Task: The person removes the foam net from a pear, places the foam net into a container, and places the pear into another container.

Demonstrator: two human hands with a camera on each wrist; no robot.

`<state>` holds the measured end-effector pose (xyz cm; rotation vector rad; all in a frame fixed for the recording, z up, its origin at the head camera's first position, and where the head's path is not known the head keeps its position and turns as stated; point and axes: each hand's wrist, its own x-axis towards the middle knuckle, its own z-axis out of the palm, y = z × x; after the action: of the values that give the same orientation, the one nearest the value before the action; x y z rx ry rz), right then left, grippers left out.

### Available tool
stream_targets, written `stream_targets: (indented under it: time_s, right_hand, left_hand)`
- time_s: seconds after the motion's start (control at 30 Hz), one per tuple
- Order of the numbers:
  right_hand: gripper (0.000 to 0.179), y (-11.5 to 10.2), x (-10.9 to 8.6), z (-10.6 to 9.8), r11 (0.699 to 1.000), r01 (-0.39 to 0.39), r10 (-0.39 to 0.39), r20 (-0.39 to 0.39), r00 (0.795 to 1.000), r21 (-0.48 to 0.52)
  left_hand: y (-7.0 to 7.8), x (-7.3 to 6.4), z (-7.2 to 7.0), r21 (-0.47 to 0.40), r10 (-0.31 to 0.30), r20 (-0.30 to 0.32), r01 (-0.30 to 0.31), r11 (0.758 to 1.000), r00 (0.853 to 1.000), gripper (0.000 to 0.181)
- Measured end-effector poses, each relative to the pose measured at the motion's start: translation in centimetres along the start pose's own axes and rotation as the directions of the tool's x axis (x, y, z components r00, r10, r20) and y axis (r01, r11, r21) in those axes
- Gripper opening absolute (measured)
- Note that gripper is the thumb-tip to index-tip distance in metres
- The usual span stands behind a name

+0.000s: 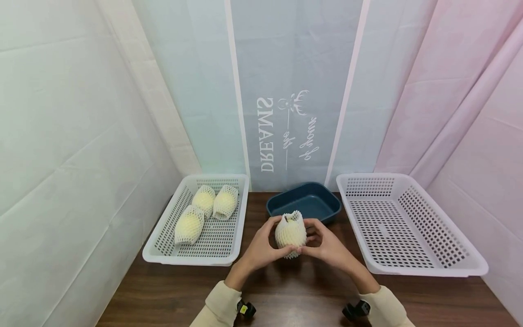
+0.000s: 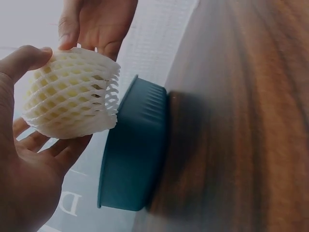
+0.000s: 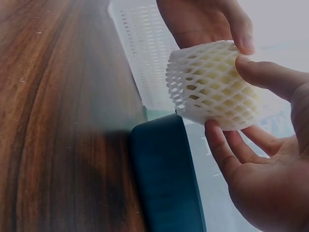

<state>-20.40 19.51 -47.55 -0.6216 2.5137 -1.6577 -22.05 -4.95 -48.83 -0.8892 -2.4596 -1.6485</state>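
A pale yellow pear (image 1: 291,235) in a white foam net sleeve is held above the table, in front of a dark teal basin (image 1: 316,206). My left hand (image 1: 261,249) grips it from the left, my right hand (image 1: 333,250) from the right. Both thumbs meet on its near side. A dark stem shows in the net's opening, which faces away from me. In the left wrist view the left hand's fingers (image 2: 72,152) curl under the netted pear (image 2: 67,99). The right wrist view shows the right thumb (image 3: 270,77) pressed on the net.
At the left, a white plastic basket (image 1: 188,260) holds three more netted pears (image 1: 189,225). Another white basket (image 1: 388,227), with nothing in it, stands at the right. Behind them hangs a printed curtain (image 1: 294,54). The table (image 1: 286,299) is dark wood.
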Motion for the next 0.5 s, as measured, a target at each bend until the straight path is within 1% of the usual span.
stream_targets:
  time_s: [0.27, 0.5]
  right_hand:
    - [0.075, 0.7, -0.3, 0.1, 1.000, -0.005, 0.004, 0.062, 0.998, 0.027]
    - [0.075, 1.3, -0.7, 0.3, 1.000, -0.007, 0.006, 0.088, 0.996, 0.012]
  left_hand:
    - [-0.8, -0.8, 0.5, -0.028, -0.002, 0.037, 0.003, 1.000, 0.999, 0.075]
    - [-1.5, -1.4, 1.1, -0.006, -0.025, 0.074, 0.025, 1.000, 0.997, 0.076]
